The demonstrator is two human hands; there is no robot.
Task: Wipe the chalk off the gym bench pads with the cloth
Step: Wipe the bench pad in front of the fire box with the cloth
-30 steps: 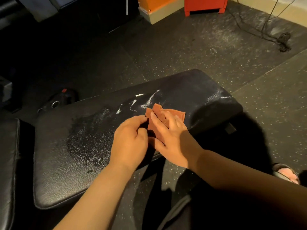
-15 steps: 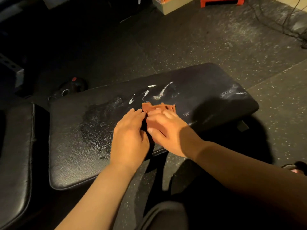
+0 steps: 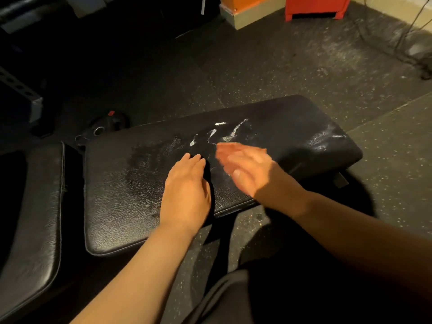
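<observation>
The black bench pad [image 3: 292, 127] lies across the middle of the head view, with white chalk streaks [image 3: 233, 132] near its far edge and a dull smeared patch to their left. My left hand [image 3: 187, 188] rests flat on the pad, fingers straight. Just right of it, my right hand [image 3: 250, 167] is blurred by motion, fingers extended over the pad below the streaks. Only a reddish-orange edge of the cloth [image 3: 222, 149] shows under its fingertips; the rest is hidden by the hand.
A second black pad [image 3: 30, 206] sits at the left, separated by a narrow gap. Behind the bench, a dark weight plate [image 3: 102, 128] lies on the speckled rubber floor. An orange box [image 3: 247, 10], a red stand [image 3: 315, 8] and cables [image 3: 420, 54] are at the far right.
My right hand has slid right and up the pad with the cloth and is now blurred. My left hand has let go of the cloth's edge and lies flat.
</observation>
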